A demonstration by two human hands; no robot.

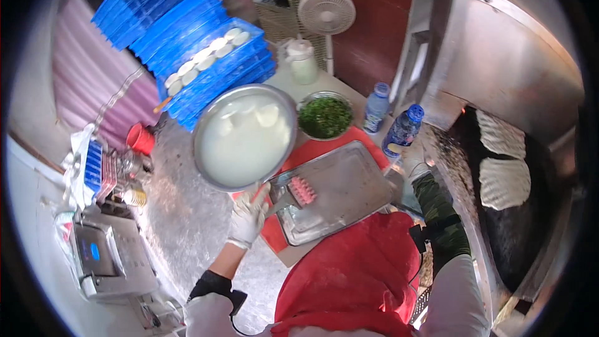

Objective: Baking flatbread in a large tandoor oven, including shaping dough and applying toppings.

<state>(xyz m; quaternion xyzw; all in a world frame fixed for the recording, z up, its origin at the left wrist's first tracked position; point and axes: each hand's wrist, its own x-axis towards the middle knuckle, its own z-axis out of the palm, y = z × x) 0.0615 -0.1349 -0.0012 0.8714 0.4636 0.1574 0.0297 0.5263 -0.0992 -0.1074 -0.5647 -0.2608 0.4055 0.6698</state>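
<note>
My left hand [248, 217], in a white glove, is closed around the handle of a flat metal scraper [284, 202]. Pink minced meat [302, 191] clings to the scraper's far end, over the left part of a metal tray [349, 181]. To the right of the tray, my gloved right hand [414, 163] is closed, with a pale, wooden-looking end sticking out beside it. The rest of that object is unclear. Just beyond this hand stands a dark blue-capped bottle [405, 126]. A large metal bowl of whitish liquid [246, 143] with pale lumps lies beyond my left hand.
Chopped greens fill a bowl [325, 117] behind the tray, beside a clear blue-capped bottle [377, 109]. Blue crates [215, 62] with white dough rounds stand at the back left. Two pale flatbreads [505, 184] lie on a dark griddle [515, 243] at right. A fan [326, 10] stands behind.
</note>
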